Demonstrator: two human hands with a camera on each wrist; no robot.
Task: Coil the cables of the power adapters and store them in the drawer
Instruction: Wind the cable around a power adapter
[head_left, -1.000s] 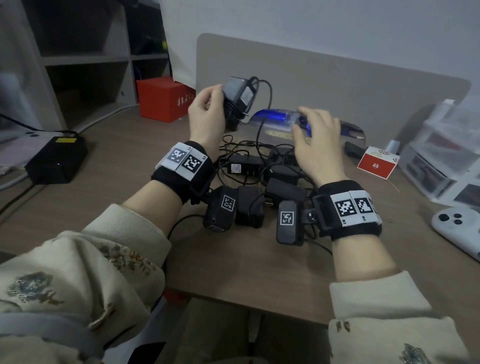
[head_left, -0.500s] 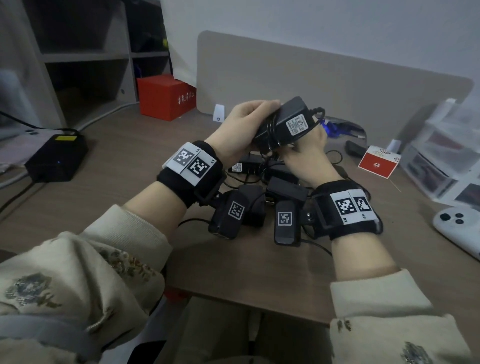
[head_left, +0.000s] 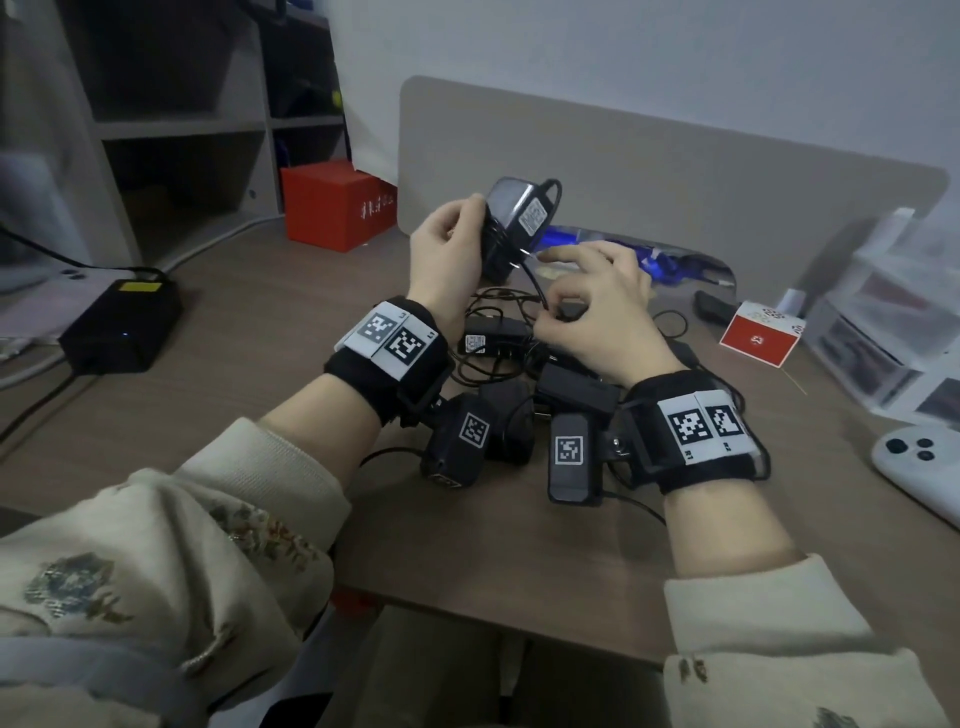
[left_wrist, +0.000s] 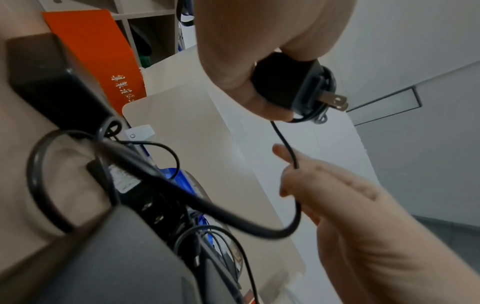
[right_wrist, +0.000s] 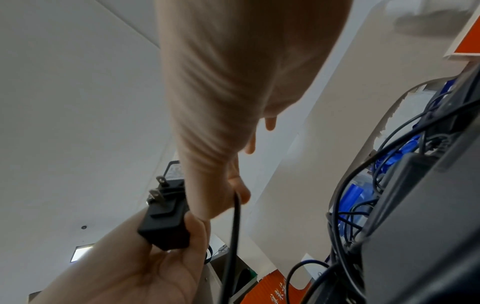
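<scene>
My left hand (head_left: 451, 244) grips a black power adapter (head_left: 511, 223) upright above the desk, its cable partly wound round the body. The plug prongs (left_wrist: 335, 100) stick out past my fingers. The loose black cable (left_wrist: 284, 142) runs down from it to my right hand (head_left: 582, 301), which pinches it between thumb and forefinger just below the adapter. In the right wrist view the same adapter (right_wrist: 166, 218) sits in my left palm and the cable (right_wrist: 235, 222) hangs from my right fingertips. Several more black adapters (head_left: 519, 358) lie tangled on the desk under both hands.
A red box (head_left: 332, 205) stands at the back left, a black box (head_left: 122, 327) at the far left. A small red carton (head_left: 758, 340) and clear plastic drawers (head_left: 893, 332) are at the right, a white controller (head_left: 919, 467) near the right edge. A beige divider panel (head_left: 675, 171) backs the desk.
The adapter has tipped from lying across both hands to upright in my left hand. My right hand has dropped off the body and now pinches the cable below it.
</scene>
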